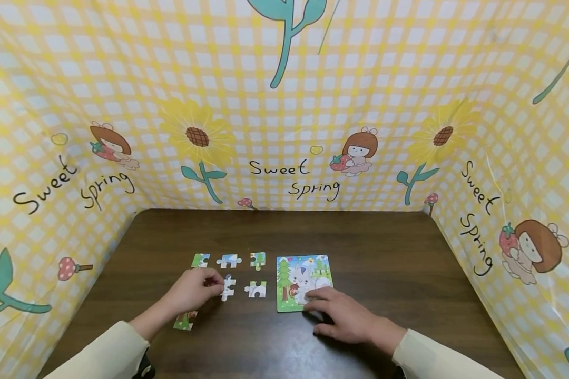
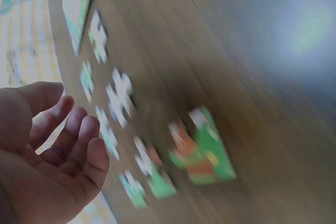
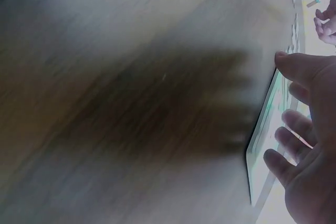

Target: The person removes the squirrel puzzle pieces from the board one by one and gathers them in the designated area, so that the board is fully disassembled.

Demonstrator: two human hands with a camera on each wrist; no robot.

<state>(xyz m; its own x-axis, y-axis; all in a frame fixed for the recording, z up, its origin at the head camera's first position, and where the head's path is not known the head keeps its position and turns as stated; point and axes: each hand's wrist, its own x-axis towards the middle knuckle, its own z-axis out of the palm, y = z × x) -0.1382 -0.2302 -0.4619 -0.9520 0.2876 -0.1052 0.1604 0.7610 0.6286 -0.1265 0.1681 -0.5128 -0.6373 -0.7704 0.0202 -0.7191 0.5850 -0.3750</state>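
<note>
My left hand (image 1: 200, 288) hovers over loose jigsaw pieces on the left of the table, fingers loosely curled and holding nothing in the left wrist view. Its fingertips overlap a white and purple jigsaw piece (image 1: 229, 289) in the head view. A mostly white piece (image 1: 256, 289) lies just right of that one. Nearest me on the left is a green and brown corner piece (image 2: 210, 153). My right hand (image 1: 343, 316) reaches over the lower right corner of a rectangular puzzle board (image 1: 291, 300) picturing a white squirrel-like animal; its fingers are relaxed and spread.
Farther back, a row holds a green piece (image 1: 200, 259), a blue and white piece (image 1: 229, 260) and a tree piece (image 1: 258, 259). The dark wooden table (image 1: 384, 252) is enclosed on three sides by yellow checked cloth (image 1: 284, 121).
</note>
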